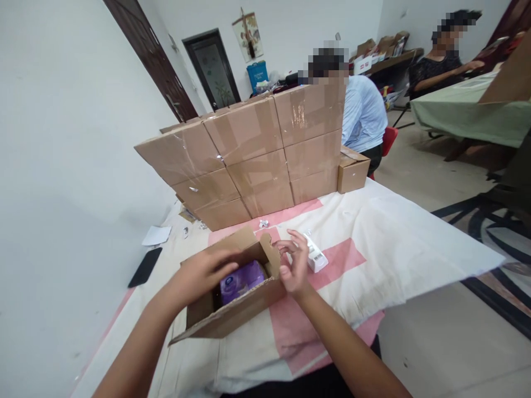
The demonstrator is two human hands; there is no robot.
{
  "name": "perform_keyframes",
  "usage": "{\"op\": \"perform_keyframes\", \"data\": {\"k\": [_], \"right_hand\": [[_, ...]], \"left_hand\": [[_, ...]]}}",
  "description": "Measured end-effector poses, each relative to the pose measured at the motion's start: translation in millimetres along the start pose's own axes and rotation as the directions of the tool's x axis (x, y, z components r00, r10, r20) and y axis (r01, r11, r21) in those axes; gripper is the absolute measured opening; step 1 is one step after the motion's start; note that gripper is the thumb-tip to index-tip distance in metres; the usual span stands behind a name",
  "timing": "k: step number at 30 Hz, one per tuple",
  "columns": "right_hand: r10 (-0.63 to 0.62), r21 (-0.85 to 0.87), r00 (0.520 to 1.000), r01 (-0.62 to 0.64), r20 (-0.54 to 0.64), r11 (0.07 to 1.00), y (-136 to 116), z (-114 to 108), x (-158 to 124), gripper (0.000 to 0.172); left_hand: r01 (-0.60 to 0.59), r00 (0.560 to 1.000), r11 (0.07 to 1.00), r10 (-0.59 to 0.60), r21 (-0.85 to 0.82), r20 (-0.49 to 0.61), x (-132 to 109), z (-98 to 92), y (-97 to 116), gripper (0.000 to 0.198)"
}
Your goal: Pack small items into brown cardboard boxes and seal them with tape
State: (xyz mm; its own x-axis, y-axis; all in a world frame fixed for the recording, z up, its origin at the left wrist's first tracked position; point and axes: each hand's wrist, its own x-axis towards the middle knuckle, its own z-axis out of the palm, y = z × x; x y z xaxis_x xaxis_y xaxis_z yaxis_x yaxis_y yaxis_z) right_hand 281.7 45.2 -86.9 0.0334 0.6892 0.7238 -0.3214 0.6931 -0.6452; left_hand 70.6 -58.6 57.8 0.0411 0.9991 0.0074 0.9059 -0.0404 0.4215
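In the head view an open cardboard box (pixel 244 312) stands on the cloth-covered table in front of me, flaps up. Inside it lies a purple package (pixel 243 282), partly hidden by the box wall and my fingers. My left hand (pixel 207 273) reaches over the box's left side, fingers stretched above the opening and the package. At the right end, my right hand (pixel 296 262) is beside a raised flap (pixel 270 255), its fingers curved and apart; whether they touch the flap is unclear. A white package with a printed label (pixel 316 254) lies just beyond my right hand.
A wall of stacked, taped cartons (pixel 257 160) stands across the table, with a smaller carton (pixel 353 171) at its right end. A black phone-like object (pixel 145 267) and white paper (pixel 156 235) lie at left. Behind the cartons sits a person in a light blue shirt (pixel 367 110).
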Motion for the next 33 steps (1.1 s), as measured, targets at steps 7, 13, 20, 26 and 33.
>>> {"op": "perform_keyframes", "data": {"k": [7, 13, 20, 26, 33], "right_hand": [[-0.076, 0.107, 0.818, 0.018, 0.570, 0.994, -12, 0, 9, 0.051], [0.289, 0.027, 0.861, -0.330, 0.418, 0.944, -8, 9, 2, 0.068], [0.331, 0.021, 0.786, -0.401, 0.523, 0.916, 4, 12, 11, 0.080], [0.034, -0.141, 0.855, 0.045, 0.517, 0.989, 6, 13, 20, 0.026], [0.281, -0.446, 0.738, 0.029, 0.613, 0.895, -42, 11, 58, 0.017]], "left_hand": [[-0.229, 0.590, 0.757, -0.392, -0.612, -0.706, -101, 96.2, -37, 0.071], [-0.013, 0.640, 0.716, -0.531, -0.698, -0.556, -87, 117.5, -25, 0.078], [0.033, 0.682, 0.617, -0.589, -0.786, -0.434, -62, 97.0, -56, 0.082], [0.047, 0.738, 0.879, -0.350, -0.474, -0.577, -67, 89.8, -62, 0.037], [0.306, 0.876, 0.915, -0.163, 0.262, -0.453, -68, 83.5, -5, 0.060]]}}
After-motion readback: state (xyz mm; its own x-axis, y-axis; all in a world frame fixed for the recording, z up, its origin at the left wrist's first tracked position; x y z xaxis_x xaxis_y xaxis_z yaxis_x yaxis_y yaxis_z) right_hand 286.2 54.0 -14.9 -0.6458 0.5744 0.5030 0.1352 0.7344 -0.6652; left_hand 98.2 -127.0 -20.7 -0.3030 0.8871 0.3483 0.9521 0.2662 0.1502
